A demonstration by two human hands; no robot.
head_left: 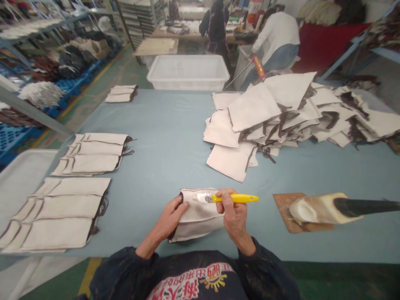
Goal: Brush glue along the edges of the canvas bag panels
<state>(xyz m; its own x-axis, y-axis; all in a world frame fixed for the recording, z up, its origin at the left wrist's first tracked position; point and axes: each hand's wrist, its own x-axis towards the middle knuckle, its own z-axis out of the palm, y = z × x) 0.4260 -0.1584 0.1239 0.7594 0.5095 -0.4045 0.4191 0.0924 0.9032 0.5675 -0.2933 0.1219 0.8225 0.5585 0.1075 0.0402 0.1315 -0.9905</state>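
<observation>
In front of my body lies a pale piece with dark edges [200,210], folded so that a second layer shows below. My left hand [171,220] grips its left end, thumb on top and fingers underneath. A paintbrush with a yellow handle [239,198] is pinched in my right hand [233,216]. Its whitish bristles point left, over the upper part of the piece; whether they touch it I cannot tell. To the right, a cut-open container with white residue inside [309,210] lies on a brown board [289,225], a black handle sticking out of it.
A loose heap of pale pieces [254,108] covers the table's [162,137] back right. Folded pieces lie in rows along the left side [62,218]. Beyond the far edge stands a white tub [187,73]. A person in a white top [281,35] bends over behind the heap.
</observation>
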